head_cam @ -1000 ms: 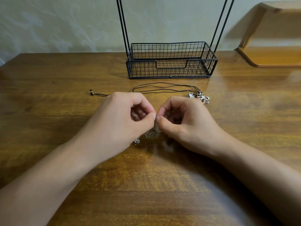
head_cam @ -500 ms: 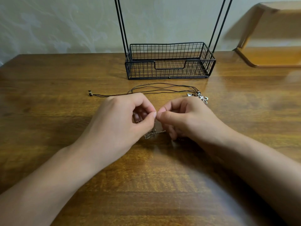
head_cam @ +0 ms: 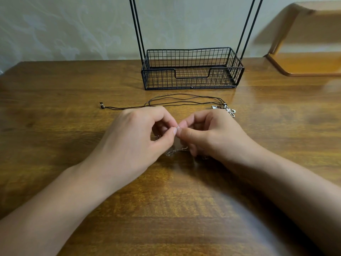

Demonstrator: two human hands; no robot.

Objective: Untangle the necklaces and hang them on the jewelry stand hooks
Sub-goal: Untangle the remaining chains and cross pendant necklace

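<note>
At table centre, a thin silver chain necklace (head_cam: 176, 150) is pinched between both hands

Its small clasp end is gripped at the fingertips of the left hand (head_cam: 140, 133) and the right hand (head_cam: 212, 133), thumbs and forefingers pressed close together, while the slack chain is draped onto the wooden table (head_cam: 55, 145) beneath them. At 12 o'clock from the hands, a black cord necklace (head_cam: 184, 101) is laid out in loose strands, its knotted end at 10 o'clock and its silver flower pendant (head_cam: 230, 111) at 1 o'clock, just beside the right hand. Further toward 12 o'clock the black wire jewelry stand (head_cam: 191, 71) is seen, its basket base on the table and uprights running out of view; its hooks cannot be seen
</note>
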